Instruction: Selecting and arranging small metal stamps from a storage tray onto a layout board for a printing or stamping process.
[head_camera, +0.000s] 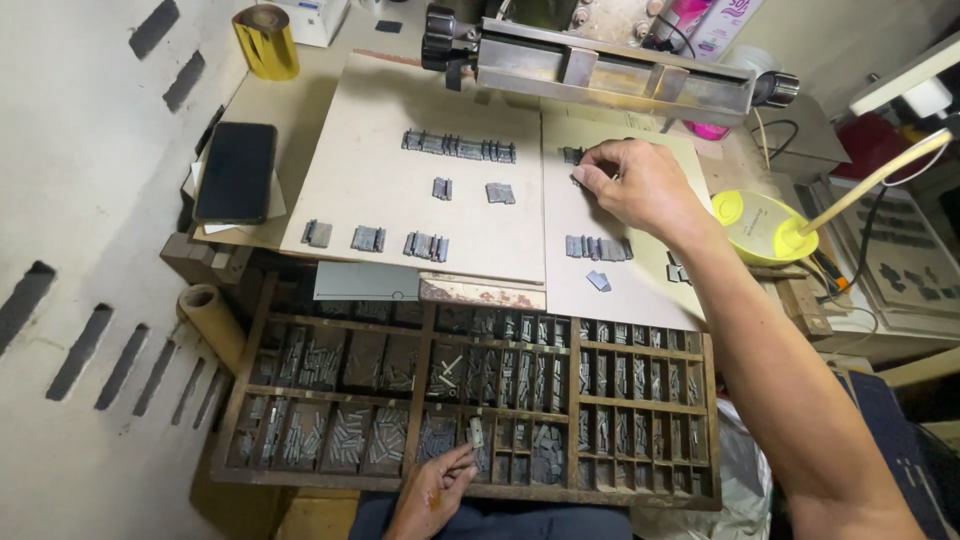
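Observation:
My right hand (638, 183) reaches over the right cardboard sheet (640, 285), fingers curled and pinched near a small group of metal type pieces (571, 155) at its top left. Whether it grips a piece is hidden. A row of type (597, 248) lies just below the hand. My left hand (432, 492) rests at the front edge of the wooden type case (470, 490), fingertips together over a compartment, holding what looks like a small type piece. Several groups of type (458, 146) lie on the left cardboard sheet (380, 110).
A black phone (236, 171) lies at the left. A gold foil roll (265, 41) stands at the back left. A metal machine bar (610, 72) spans the back. A yellow lamp base (765, 228) sits to the right. A cardboard tube (212, 318) lies left of the case.

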